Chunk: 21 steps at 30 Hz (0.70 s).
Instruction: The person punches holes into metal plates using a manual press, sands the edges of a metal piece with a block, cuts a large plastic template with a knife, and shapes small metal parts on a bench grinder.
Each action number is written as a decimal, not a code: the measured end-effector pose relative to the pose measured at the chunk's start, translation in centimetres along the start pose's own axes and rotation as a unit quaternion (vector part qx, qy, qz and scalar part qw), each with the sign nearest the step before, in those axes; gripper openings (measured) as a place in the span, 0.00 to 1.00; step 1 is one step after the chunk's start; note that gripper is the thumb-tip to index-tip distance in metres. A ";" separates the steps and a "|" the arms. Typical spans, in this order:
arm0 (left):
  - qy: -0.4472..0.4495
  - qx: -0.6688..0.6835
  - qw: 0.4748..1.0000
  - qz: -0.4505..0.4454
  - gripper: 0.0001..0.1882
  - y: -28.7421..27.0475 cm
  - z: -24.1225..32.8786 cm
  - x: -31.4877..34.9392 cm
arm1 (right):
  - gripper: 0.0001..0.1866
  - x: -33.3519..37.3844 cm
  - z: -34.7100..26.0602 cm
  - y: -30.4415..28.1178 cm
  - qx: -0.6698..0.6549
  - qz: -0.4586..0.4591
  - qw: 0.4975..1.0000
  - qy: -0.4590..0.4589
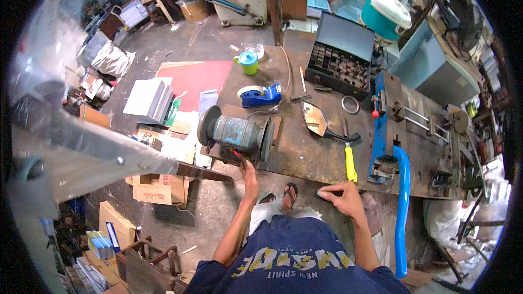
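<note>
A worn blue bench grinder (235, 134) with a wheel at each end is mounted at the left end of the workbench (305, 155). My left hand (249, 178) reaches up to the front of its base, fingers stretched out at a small red switch. Just off the bench's front edge, my right hand (344, 199) is closed in a pinch, with a small dark tip showing at the fingers; what it is stays unclear. A yellow-handled tool (350, 164) lies on the bench above that hand. A mirror with a dark frame (314, 119) rests near the middle.
A blue tape dispenser (260, 96) and a green lidded mug (248, 63) stand behind the grinder. Further right are an open black case of metal pieces (340, 65) and a vise-like blue machine with a long blue handle (402, 212). Cardboard boxes (160, 189) sit on the floor at left.
</note>
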<state>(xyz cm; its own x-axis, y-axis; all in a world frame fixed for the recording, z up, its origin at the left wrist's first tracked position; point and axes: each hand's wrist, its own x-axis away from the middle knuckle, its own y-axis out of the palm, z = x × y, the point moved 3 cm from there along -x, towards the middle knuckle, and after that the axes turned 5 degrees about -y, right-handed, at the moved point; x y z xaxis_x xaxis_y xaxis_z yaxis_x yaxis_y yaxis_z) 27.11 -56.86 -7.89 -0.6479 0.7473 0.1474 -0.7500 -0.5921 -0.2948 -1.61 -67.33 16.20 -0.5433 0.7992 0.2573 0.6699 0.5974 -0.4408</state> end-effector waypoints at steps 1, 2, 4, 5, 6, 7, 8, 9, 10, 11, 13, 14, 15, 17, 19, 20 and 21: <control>-0.018 -0.012 1.000 -0.011 0.32 -0.8 0.4 -0.2 | 0.10 -0.9 -1.2 0.5 -0.030 0.010 0.999 -0.033; -0.040 0.028 0.999 -0.020 0.34 -2.1 0.7 -0.7 | 0.09 -1.8 -2.7 1.0 -0.059 0.023 0.996 -0.065; -0.139 0.198 0.968 -0.064 0.39 -4.2 8.5 -1.8 | 0.07 -2.2 -4.0 1.3 -0.090 0.066 0.990 -0.085; -0.184 0.266 0.943 -0.077 0.42 -5.8 12.7 -2.2 | 0.06 -2.7 -4.8 1.6 -0.094 0.084 0.988 -0.091; -0.236 0.258 0.932 -0.101 0.47 -7.6 14.5 -3.4 | 0.06 -3.3 -6.1 2.3 -0.110 0.101 0.982 -0.115; -0.288 0.247 0.917 -0.123 0.54 -9.3 15.8 -4.7 | 0.05 -4.0 -7.2 3.0 -0.078 0.125 0.980 -0.133; -0.329 0.247 0.901 -0.136 0.52 -10.7 15.1 -5.7 | 0.05 -4.5 -8.7 3.5 -0.046 0.144 0.977 -0.152; -0.335 0.227 0.900 -0.160 0.51 -10.0 15.5 -6.3 | 0.04 -4.8 -9.2 3.6 -0.006 0.167 0.973 -0.162; -0.344 0.203 0.899 -0.181 0.51 -9.4 16.6 -6.6 | 0.04 -4.9 -9.1 3.9 0.019 0.192 0.968 -0.160; -0.352 0.180 0.896 -0.200 0.50 -8.9 16.9 -6.9 | 0.03 -5.1 -8.7 4.3 0.045 0.214 0.963 -0.158; -0.384 0.187 0.880 -0.209 0.47 -9.1 16.3 -7.7 | 0.03 -5.8 -8.2 5.4 0.089 0.252 0.950 -0.163; -0.394 0.173 0.877 -0.212 0.46 -9.3 16.0 -7.9 | 0.03 -6.1 -7.8 6.1 0.112 0.267 0.943 -0.166; -0.399 0.162 0.876 -0.217 0.46 -9.2 15.8 -8.3 | 0.03 -6.5 -7.3 6.8 0.137 0.284 0.933 -0.172; -0.412 0.157 0.868 -0.227 0.44 -8.9 16.3 -8.3 | 0.06 -7.1 -6.3 8.4 0.161 0.300 0.925 -0.171; -0.423 0.185 0.855 -0.236 0.44 -9.2 15.4 -8.4 | 0.07 -7.7 -5.8 10.0 0.178 0.301 0.921 -0.171; -0.422 0.175 0.862 -0.218 0.45 -9.5 15.3 -8.4 | 0.07 -8.0 -5.7 10.6 0.179 0.305 0.920 -0.170; -0.423 0.168 0.863 -0.219 0.46 -9.4 15.7 -8.1 | 0.07 -8.1 -5.5 11.1 0.184 0.307 0.918 -0.169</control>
<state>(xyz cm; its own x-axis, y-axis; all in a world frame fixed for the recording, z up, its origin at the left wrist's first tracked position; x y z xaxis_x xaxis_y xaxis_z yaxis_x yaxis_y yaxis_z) 37.36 -62.10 8.56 -0.0512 0.5177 0.8540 -0.8515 -0.4694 0.2335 13.02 -66.81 13.98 -0.2881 0.8737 -0.3919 0.7206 -0.0717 -0.6896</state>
